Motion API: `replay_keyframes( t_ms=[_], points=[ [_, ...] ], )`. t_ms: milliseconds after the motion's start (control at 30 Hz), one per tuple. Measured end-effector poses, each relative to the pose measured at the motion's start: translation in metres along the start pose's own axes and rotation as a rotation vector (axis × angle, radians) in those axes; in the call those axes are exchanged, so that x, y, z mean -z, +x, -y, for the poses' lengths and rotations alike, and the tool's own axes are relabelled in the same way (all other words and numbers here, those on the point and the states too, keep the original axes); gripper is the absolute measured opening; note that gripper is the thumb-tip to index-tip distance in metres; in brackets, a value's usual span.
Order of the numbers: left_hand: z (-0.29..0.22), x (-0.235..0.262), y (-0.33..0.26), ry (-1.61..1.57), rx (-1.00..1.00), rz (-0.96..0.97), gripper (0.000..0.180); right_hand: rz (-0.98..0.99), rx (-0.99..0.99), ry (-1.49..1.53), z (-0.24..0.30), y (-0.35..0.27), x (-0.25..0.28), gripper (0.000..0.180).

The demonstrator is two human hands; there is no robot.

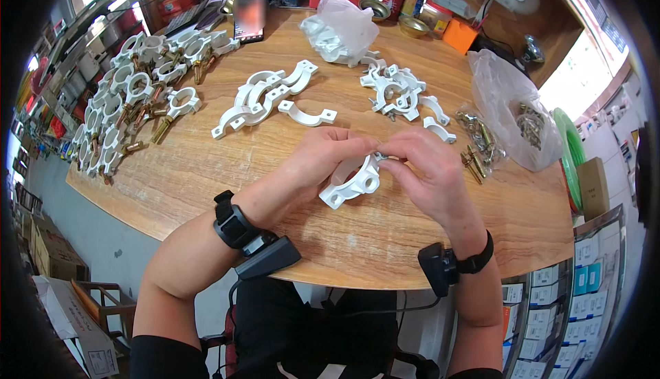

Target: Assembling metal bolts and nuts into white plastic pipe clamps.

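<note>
Close to the front of the wooden table, my left hand (317,161) grips a white plastic pipe clamp (359,185) from its far left side. My right hand (433,171) pinches at the clamp's upper right ear with thumb and forefinger; a small metallic bit shows there, too small to name. Both hands' fingertips nearly meet over that ear. Beyond my hands lie several loose white clamp halves (258,104), with a single half (307,114) nearest. To the right is a pile of clamp halves with small screws (395,93).
Clamps with brass-coloured bolts (141,90) are heaped at the left. At the right sit a bag of bolts (481,131), loose bolts (473,164) and a larger plastic bag (512,111). A white bag (342,29) and a phone (249,18) stand farther back. Wrist devices (268,255) have dangling cables.
</note>
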State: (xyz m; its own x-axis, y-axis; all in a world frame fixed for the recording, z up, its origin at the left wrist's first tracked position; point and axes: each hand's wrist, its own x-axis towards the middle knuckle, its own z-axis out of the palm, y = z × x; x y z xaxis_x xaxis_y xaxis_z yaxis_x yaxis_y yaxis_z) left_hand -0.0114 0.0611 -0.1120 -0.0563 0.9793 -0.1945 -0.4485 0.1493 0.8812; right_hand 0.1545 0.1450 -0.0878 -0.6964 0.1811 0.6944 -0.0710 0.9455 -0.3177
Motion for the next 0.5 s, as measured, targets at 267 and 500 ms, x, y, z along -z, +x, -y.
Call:
replay_keyframes(
  t_ms=[267,500],
  points=[
    [-0.0011,-0.0014,-0.0013,0.036,0.0,-0.008,0.022,0.05,0.049,-0.078,0.0021,0.0012,0.0041,0.023],
    [0.001,0.0006,0.0025,0.072,0.011,0.013,0.022,0.077,0.039,-0.177,0.0026,0.0002,0.0066,0.017]
  ],
)
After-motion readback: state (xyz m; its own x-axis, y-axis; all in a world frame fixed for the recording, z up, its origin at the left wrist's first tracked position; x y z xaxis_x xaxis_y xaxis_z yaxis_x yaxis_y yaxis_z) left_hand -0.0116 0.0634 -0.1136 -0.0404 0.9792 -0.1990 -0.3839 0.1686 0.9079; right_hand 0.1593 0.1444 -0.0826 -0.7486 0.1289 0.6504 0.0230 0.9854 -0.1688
